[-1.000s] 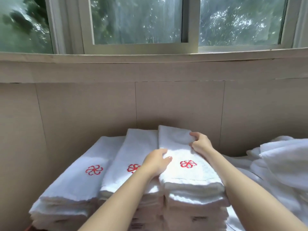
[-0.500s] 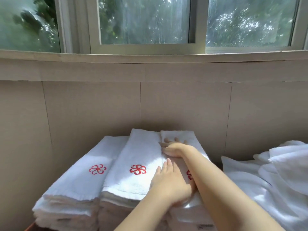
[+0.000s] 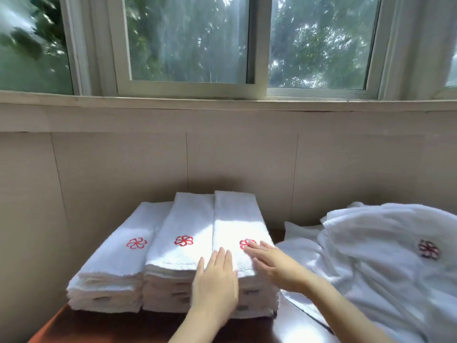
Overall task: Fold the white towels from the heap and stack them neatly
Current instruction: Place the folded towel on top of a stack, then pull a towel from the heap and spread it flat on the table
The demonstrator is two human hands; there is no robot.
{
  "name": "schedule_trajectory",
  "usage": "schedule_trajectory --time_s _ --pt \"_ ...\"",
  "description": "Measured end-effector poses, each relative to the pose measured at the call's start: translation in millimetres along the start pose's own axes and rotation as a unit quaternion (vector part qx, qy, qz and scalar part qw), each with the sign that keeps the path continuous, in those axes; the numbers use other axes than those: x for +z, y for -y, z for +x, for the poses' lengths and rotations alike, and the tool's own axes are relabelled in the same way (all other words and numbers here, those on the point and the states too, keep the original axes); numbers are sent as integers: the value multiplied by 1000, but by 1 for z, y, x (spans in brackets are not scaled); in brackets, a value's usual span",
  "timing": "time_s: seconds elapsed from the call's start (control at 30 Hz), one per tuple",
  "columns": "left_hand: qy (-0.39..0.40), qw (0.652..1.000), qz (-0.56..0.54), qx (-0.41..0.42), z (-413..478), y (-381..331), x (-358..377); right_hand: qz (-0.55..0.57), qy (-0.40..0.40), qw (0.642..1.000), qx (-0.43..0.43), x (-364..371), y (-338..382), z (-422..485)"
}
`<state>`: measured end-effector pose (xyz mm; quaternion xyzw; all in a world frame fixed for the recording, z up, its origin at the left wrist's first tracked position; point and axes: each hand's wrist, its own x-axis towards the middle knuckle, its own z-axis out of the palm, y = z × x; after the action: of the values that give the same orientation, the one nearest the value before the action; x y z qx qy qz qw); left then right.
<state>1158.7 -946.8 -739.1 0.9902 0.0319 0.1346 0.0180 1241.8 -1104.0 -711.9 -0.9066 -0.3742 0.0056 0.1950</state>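
White folded towel (image 3: 236, 219) tops the rightmost of three stacks (image 3: 173, 276) on the brown table (image 3: 111, 325). Flat, fingers together, the left hand (image 3: 215, 280) lies on its near edge; the right hand (image 3: 274, 264) rests flat by its red emblem (image 3: 243, 243). The unfolded heap (image 3: 371, 238) lies just right.

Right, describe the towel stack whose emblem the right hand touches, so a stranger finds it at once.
Below the window, three stacks of folded white towels stand side by side against the beige wall. Take the right-end stack, next to the loose heap. Only its red emblem is touched by the right hand; the other two emblems lie bare.
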Motion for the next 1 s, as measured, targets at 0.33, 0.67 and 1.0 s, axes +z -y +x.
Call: schedule_trajectory --time_s 0.33,0.67,1.0 --pt "-17 998 -56 25 -67 -103 -20 -85 -83 983 136 -43 -61 -197" --pt "109 955 -211 175 -29 -286 12 -208 -69 871 440 -85 -182 -327" --pt "215 802 -556 41 -75 -330 44 -39 -259 895 360 -34 -164 -390"
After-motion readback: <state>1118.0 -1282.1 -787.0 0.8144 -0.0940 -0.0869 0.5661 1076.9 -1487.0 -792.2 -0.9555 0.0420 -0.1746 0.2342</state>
